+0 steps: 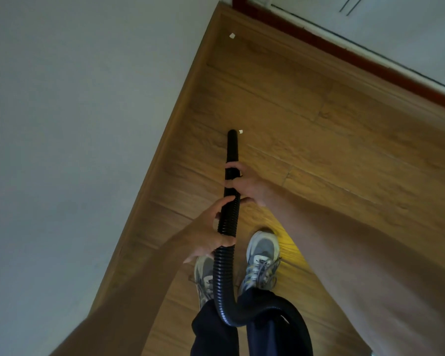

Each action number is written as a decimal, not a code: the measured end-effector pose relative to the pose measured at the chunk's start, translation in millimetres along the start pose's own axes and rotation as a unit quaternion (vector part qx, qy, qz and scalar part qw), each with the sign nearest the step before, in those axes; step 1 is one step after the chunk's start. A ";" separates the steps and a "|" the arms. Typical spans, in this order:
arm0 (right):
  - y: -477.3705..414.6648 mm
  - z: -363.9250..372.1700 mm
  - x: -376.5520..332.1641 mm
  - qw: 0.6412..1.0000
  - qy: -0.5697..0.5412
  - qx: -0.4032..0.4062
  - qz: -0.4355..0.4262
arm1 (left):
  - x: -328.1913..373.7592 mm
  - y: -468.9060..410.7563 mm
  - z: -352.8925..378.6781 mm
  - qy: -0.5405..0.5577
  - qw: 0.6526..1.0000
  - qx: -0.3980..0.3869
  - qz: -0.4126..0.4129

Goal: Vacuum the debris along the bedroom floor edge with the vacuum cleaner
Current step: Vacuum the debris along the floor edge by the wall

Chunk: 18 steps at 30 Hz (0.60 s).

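Grey sneakers (262,258), navy trousers (213,330) below; red-brown trim (370,62) upper right.

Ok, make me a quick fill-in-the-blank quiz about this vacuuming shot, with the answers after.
The hose is coloured ___. The hand nearer the nozzle is the person's ___ one. White scraps on the floor number ___. Missing words: black; right; two.

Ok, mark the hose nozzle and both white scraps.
hose nozzle (232,142), head view, smooth black end section.
near white scrap (240,132), head view, its centre, beside the nozzle tip.
far white scrap (232,35), head view, its centre.
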State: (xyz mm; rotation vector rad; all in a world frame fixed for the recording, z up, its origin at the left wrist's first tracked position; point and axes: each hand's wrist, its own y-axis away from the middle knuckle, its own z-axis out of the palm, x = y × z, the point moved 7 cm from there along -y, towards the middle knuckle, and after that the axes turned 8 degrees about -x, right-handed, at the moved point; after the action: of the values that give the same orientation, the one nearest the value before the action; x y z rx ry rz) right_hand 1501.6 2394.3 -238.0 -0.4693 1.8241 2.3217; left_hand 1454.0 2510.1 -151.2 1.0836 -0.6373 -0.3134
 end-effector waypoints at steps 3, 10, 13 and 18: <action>6.7 -8.7 5.5 1.000 -0.011 -0.006 0.011 | 5.8 0.1 9.4 -0.011 1.000 0.002 -0.011; 11.8 -26.1 -1.4 0.999 -0.031 -0.030 0.020 | 21.7 -2.7 19.3 -0.029 0.999 -0.004 -0.018; 11.6 -34.5 -7.3 0.999 -0.046 -0.010 0.004 | 29.5 -6.3 17.0 -0.036 0.999 0.006 -0.007; 6.1 -55.3 -28.7 1.000 -0.029 0.010 -0.004 | 49.5 -23.1 13.3 -0.035 0.999 0.012 0.011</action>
State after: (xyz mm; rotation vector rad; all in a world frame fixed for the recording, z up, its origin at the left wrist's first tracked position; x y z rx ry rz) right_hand 1535.0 2341.5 -234.5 -0.4015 1.8137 2.2840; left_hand 1485.9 2463.9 -151.4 1.0924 -0.7171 -0.3263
